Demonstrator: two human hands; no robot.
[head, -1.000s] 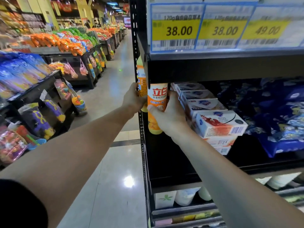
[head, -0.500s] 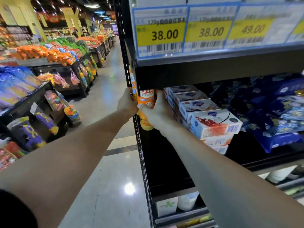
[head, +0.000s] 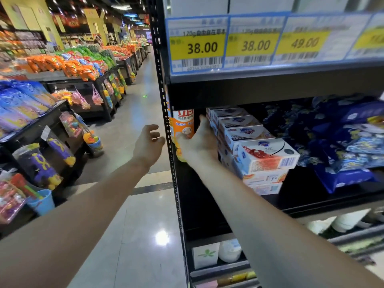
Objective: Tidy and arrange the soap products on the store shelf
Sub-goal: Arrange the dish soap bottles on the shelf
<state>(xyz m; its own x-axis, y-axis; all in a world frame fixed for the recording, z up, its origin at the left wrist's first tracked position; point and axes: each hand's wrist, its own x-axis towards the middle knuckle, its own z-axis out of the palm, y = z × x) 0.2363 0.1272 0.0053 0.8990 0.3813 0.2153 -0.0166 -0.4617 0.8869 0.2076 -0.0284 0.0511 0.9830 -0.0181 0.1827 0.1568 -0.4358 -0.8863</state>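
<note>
Glossy aisle floor [head: 124, 235] runs beside the black shelf [head: 311, 206]. Nearest, the left hand [head: 148, 143] has come off the bottle and hangs outside the upright, fingers loosely curled, holding nothing. The right hand [head: 200, 142] still cups the orange bottle [head: 182, 129], now pushed back to the shelf's left end, against the stacked soap boxes [head: 268, 155]. Placement looks nearly finished; blue packs [head: 342, 142] lie further right.
</note>
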